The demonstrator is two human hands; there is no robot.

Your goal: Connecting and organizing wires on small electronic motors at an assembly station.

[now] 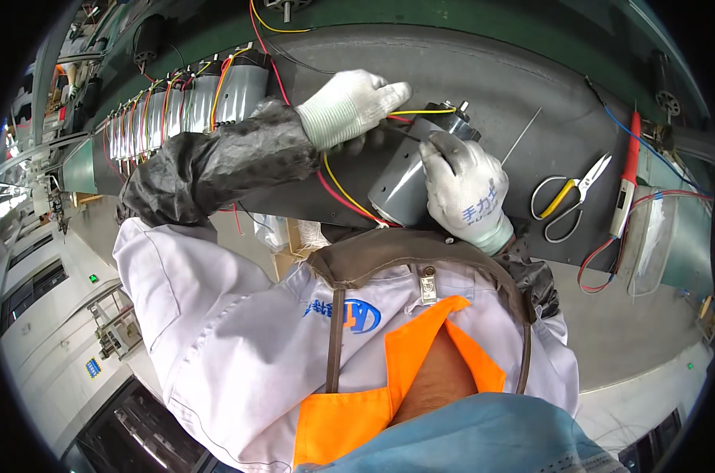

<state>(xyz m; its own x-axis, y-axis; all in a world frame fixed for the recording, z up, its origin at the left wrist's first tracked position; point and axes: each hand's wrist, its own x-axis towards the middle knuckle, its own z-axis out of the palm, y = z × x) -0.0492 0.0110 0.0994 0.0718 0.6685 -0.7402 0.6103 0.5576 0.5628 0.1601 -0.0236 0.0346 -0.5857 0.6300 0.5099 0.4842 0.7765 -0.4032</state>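
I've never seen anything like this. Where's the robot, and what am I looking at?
There's no robot here, just a person at work. The single picture comes from a wide camera worn on their head, looking down, so straight edges bend near its rim. You see their left hand and right hand, both in white gloves.

On the dark work surface sits a grey cylinder that looks like a motor. The right hand rests on it; the left is beside it, near its yellow wire. Whether the left fingers grip a wire, I can't tell.

To the left stands a row of similar cylinders. To the right lie a thin rod, scissors and a red-and-white tool.
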